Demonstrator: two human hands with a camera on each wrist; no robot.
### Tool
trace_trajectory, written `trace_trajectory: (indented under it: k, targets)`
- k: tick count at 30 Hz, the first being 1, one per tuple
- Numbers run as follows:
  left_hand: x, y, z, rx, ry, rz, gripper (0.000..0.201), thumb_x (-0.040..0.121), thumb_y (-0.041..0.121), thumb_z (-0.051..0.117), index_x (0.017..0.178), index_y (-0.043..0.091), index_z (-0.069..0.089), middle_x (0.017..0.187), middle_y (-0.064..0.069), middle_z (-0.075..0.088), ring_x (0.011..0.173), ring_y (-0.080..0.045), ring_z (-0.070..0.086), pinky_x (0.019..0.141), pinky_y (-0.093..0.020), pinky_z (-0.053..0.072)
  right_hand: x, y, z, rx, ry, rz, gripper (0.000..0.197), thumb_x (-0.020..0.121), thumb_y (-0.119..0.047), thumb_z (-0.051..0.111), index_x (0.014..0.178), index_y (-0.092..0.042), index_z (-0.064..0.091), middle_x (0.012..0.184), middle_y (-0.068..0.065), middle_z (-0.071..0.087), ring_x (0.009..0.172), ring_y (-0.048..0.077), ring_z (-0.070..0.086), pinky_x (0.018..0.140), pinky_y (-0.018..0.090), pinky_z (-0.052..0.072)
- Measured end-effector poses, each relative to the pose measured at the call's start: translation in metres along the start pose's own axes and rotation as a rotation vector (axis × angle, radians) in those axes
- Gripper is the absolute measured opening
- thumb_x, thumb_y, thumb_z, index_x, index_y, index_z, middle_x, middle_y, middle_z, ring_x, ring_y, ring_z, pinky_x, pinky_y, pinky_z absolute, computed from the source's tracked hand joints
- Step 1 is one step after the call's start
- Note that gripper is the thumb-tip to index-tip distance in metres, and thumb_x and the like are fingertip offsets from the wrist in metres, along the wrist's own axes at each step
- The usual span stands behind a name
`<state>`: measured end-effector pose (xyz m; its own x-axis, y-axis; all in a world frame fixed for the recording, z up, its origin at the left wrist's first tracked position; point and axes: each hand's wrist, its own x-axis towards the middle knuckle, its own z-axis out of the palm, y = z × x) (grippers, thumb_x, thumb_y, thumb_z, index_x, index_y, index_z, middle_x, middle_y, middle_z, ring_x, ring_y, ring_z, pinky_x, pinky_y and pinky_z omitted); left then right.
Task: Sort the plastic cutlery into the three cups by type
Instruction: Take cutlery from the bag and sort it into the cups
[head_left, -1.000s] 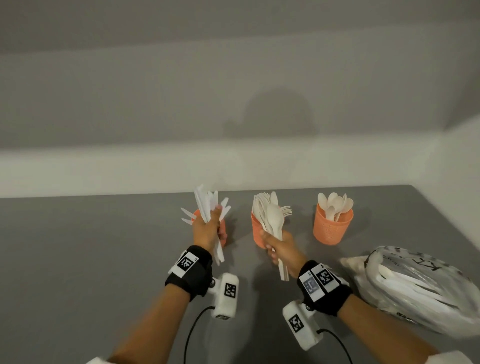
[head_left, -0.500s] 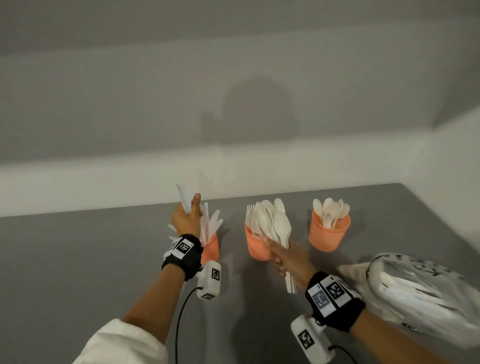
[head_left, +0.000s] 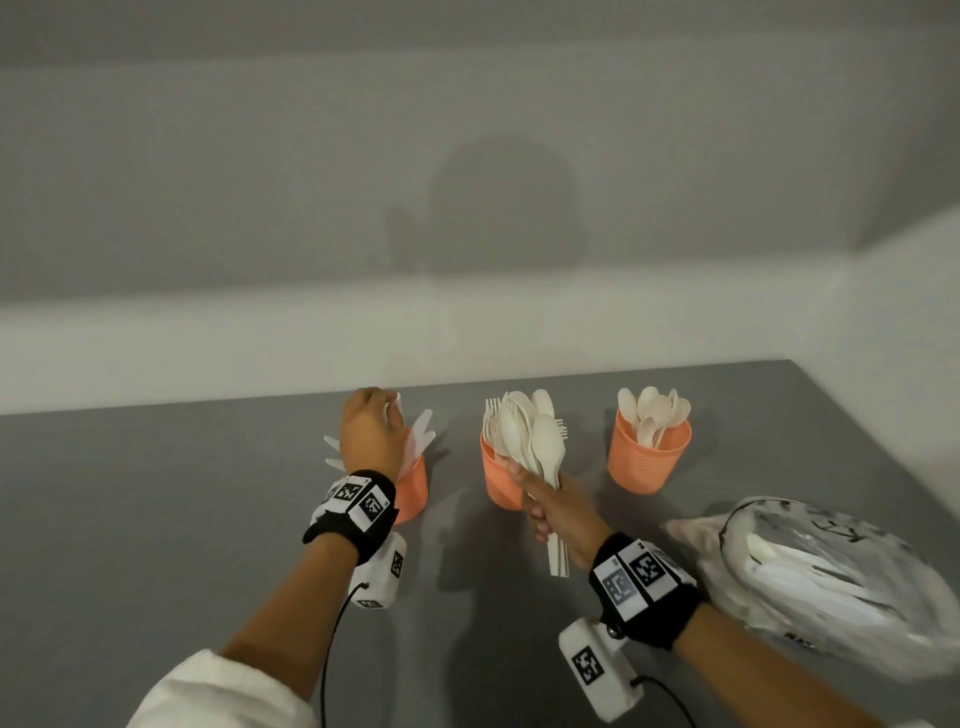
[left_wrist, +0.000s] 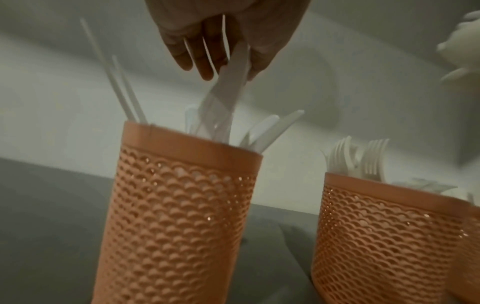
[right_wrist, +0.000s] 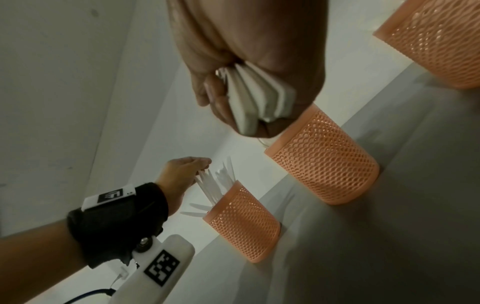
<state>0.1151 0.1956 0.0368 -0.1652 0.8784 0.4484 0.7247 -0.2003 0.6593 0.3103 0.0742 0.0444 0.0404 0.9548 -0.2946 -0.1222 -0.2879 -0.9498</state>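
Observation:
Three orange mesh cups stand in a row on the grey table. My left hand is over the left cup, its fingers and thumb pinching the tops of several white knives whose lower ends are inside that cup. Forks stand in the middle cup. In front of it my right hand grips a cutlery bundle by the handles, with spoon bowls on top. The right cup holds spoons.
A crumpled clear plastic bag with more white cutlery lies at the table's right, close to my right forearm. A pale wall runs along the table's far edge just behind the cups, and another wall closes the right side.
My left hand moved forward and down, bringing its knives from above the left cup into it. The right hand kept its bundle and stayed by the middle cup.

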Motion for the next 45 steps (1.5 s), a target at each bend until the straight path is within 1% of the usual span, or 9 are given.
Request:
trace_trajectory:
  k: [5, 9, 17, 22, 24, 29, 33, 39, 45]
  targets:
    - [0.000, -0.003, 0.001, 0.320, -0.136, 0.247, 0.026, 0.091, 0.005, 0.042, 0.091, -0.008, 0.065, 0.097, -0.023, 0.066, 0.089, -0.038, 0.063, 0.086, -0.047, 0.046, -0.005, -0.001, 0.004, -0.023, -0.005, -0.010, 0.022, 0.091, -0.032, 0.056, 0.076, -0.018, 0.050, 0.041, -0.009, 0.033, 0.034, 0.005, 0.030, 0.040, 0.018, 0.032]
    - [0.005, -0.001, 0.001, 0.422, -0.243, 0.020, 0.045, 0.101, 0.023, 0.025, 0.138, -0.001, 0.037, 0.145, -0.018, 0.040, 0.137, -0.031, 0.032, 0.114, -0.045, 0.017, -0.010, -0.003, 0.002, -0.040, -0.022, -0.028, 0.018, 0.091, -0.033, 0.056, 0.085, -0.016, 0.054, 0.042, -0.008, 0.033, 0.035, 0.006, 0.031, 0.040, 0.019, 0.033]
    - [0.029, 0.013, -0.014, 0.427, -0.362, -0.292, 0.070, 0.097, 0.050, 0.016, 0.148, 0.003, 0.005, 0.156, -0.020, 0.008, 0.146, -0.031, 0.002, 0.118, -0.049, -0.003, -0.013, -0.007, -0.008, -0.041, -0.072, -0.052, 0.015, 0.093, -0.034, 0.053, 0.088, -0.020, 0.055, 0.045, -0.008, 0.033, 0.036, 0.005, 0.030, 0.039, 0.018, 0.032]
    - [0.004, 0.068, -0.038, -0.154, -0.096, -0.047, 0.050, 0.098, 0.033, 0.037, 0.136, 0.001, 0.041, 0.141, -0.017, 0.042, 0.130, -0.027, 0.039, 0.105, -0.028, 0.031, -0.012, -0.009, -0.007, 0.062, -0.093, 0.011, 0.018, 0.091, -0.035, 0.054, 0.079, -0.023, 0.053, 0.044, -0.008, 0.033, 0.036, 0.005, 0.029, 0.040, 0.018, 0.031]
    - [-0.019, 0.090, -0.042, -0.355, -0.170, -0.064, 0.035, 0.096, 0.022, 0.046, 0.124, 0.003, 0.054, 0.116, -0.009, 0.059, 0.102, -0.018, 0.055, 0.084, -0.018, 0.038, -0.012, -0.008, -0.004, 0.093, -0.104, 0.027, 0.017, 0.092, -0.037, 0.052, 0.086, -0.021, 0.054, 0.045, -0.008, 0.035, 0.036, 0.004, 0.030, 0.040, 0.017, 0.031]
    - [-0.073, 0.100, -0.020, -0.570, -0.400, -0.308, 0.018, 0.085, 0.022, 0.063, 0.098, 0.012, 0.058, 0.091, -0.006, 0.063, 0.081, -0.022, 0.064, 0.080, -0.041, 0.056, -0.015, -0.005, 0.005, 0.093, -0.066, -0.031, 0.018, 0.095, -0.031, 0.049, 0.095, -0.014, 0.054, 0.050, -0.004, 0.040, 0.038, 0.007, 0.036, 0.042, 0.020, 0.035]
    - [-0.095, 0.105, -0.007, -0.565, -0.344, -0.301, 0.007, 0.085, 0.015, 0.063, 0.088, 0.012, 0.058, 0.089, -0.015, 0.067, 0.061, -0.018, 0.062, 0.052, -0.023, 0.051, -0.018, 0.001, 0.005, 0.064, 0.009, -0.074, 0.017, 0.096, -0.024, 0.047, 0.084, -0.014, 0.053, 0.053, -0.003, 0.051, 0.041, 0.007, 0.047, 0.044, 0.021, 0.039]
    - [-0.104, 0.116, 0.005, -0.559, -0.218, -0.383, 0.022, 0.079, 0.029, 0.071, 0.077, 0.023, 0.050, 0.080, -0.004, 0.063, 0.065, -0.025, 0.064, 0.063, -0.044, 0.056, -0.013, 0.011, 0.002, -0.114, 0.052, -0.160, 0.015, 0.097, -0.022, 0.042, 0.092, -0.015, 0.054, 0.055, -0.008, 0.052, 0.049, 0.007, 0.046, 0.053, 0.024, 0.040]
    - [-0.101, 0.126, 0.011, -0.464, -0.170, -0.446, 0.033, 0.079, 0.041, 0.068, 0.087, 0.013, 0.052, 0.081, -0.006, 0.066, 0.074, -0.022, 0.065, 0.072, -0.040, 0.056, -0.013, 0.018, -0.001, -0.294, 0.116, -0.248, 0.027, 0.099, -0.022, 0.039, 0.076, -0.031, 0.048, 0.043, -0.022, 0.055, 0.046, -0.008, 0.051, 0.058, 0.017, 0.034]
